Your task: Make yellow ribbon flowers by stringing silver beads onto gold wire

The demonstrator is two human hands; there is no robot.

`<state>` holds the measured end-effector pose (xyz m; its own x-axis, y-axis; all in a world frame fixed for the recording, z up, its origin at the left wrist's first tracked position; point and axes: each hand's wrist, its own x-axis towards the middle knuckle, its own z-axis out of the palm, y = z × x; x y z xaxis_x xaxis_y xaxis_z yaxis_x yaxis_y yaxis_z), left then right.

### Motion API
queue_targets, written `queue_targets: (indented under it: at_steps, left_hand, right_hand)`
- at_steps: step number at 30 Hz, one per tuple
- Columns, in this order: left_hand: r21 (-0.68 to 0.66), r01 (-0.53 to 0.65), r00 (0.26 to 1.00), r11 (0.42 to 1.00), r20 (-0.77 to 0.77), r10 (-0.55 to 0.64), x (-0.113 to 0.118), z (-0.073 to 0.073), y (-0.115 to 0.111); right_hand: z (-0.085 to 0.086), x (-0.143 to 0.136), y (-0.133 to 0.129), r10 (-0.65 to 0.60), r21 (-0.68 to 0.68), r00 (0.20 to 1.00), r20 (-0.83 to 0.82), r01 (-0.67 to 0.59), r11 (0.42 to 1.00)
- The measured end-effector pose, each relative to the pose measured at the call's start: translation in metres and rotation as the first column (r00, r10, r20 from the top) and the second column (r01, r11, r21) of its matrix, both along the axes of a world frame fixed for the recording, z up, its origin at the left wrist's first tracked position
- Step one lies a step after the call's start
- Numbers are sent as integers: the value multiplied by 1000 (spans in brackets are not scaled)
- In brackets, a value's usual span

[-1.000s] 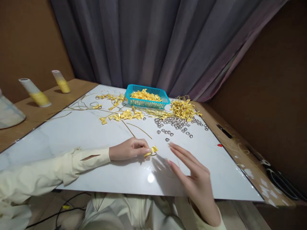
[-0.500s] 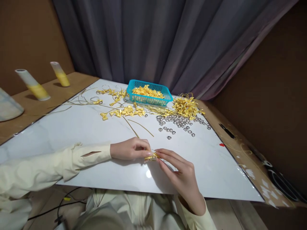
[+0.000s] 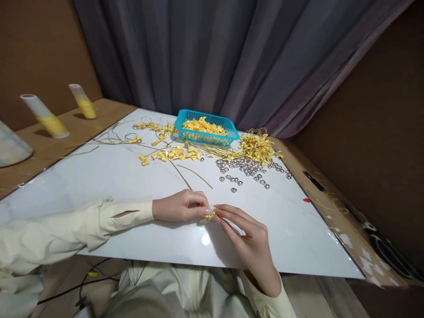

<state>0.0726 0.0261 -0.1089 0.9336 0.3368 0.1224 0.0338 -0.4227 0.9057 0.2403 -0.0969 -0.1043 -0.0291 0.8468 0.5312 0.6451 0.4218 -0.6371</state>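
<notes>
My left hand [image 3: 183, 206] pinches a small yellow bow [image 3: 209, 216] between thumb and fingers, low over the white board. From the right, my right hand [image 3: 250, 232] has its fingertips closed on the same bow's other side, where thin gold cord shows. The fingertips partly cover the bow. Two loose gold cords [image 3: 195, 176] lie just beyond my left hand. Farther off are a row of yellow bows [image 3: 177, 153], scattered silver heart-shaped beads [image 3: 247, 167] and a pile of yellow bows with gold cords [image 3: 258, 148].
A teal basket [image 3: 207, 139] full of yellow bows stands at the back of the white board [image 3: 159, 256]. Yellow thread spools [image 3: 53, 125] stand at left. Black scissors [image 3: 391, 254] and a small black tool [image 3: 313, 180] lie at right.
The bow has turned slightly between my fingertips, and my right fingertips have shifted a little. Both hands stay in nearly the same place.
</notes>
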Motion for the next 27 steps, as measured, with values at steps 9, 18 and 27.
queue_targets:
  at_steps: [9,18,27]
  left_hand:
    - [2,-166,985,986,43,166,1,1,-3]
    - [-264,-465,864,845,73,498,5,0,5]
    - [-420,-585,722,694,120,682,8,-9,24]
  right_hand:
    - [10,7,-8,-185,-185,889,-420,116,976]
    - [15,5,-27,-100,-348,448,-888,-514,784]
    - [-5,-15,-27,-181,-245,172,-968,-794,556]
